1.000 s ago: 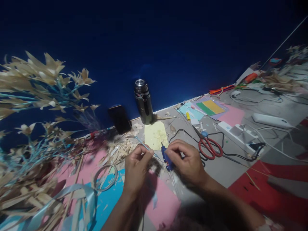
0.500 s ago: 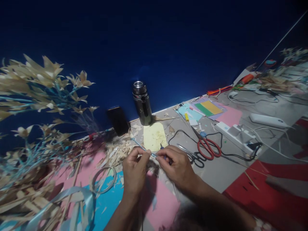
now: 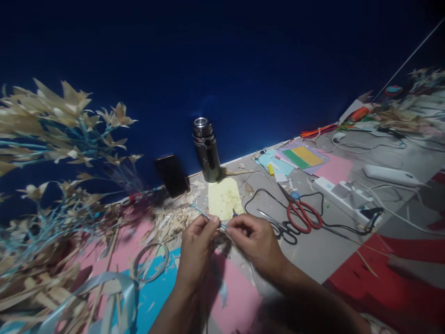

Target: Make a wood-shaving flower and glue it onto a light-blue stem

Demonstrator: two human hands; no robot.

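A thin light-blue stem (image 3: 200,211) points up and left from between my hands. My left hand (image 3: 199,246) is closed in a pinch around it, thumb on top. My right hand (image 3: 255,239) pinches at the stem's lower right end, its fingertips close to the left thumb. Exactly what the right fingertips hold is too small to make out. Just beyond the fingers lies a pale yellow card (image 3: 222,197) with whitish smears. A small dark pointed tip (image 3: 234,213) shows behind the right hand; the rest of it is hidden.
Red-handled scissors (image 3: 304,217) and black-handled scissors (image 3: 288,233) lie right of my hands, near a white power strip (image 3: 344,197). Behind stand a steel flask (image 3: 207,155) and a phone (image 3: 173,176). Dried-husk flowers (image 3: 62,116), shavings (image 3: 170,220) and a ribbon roll (image 3: 151,262) fill the left.
My hands stay together on the stem, with the right fingers shifted slightly. The whole view has moved a little, so table items sit slightly lower and further right.
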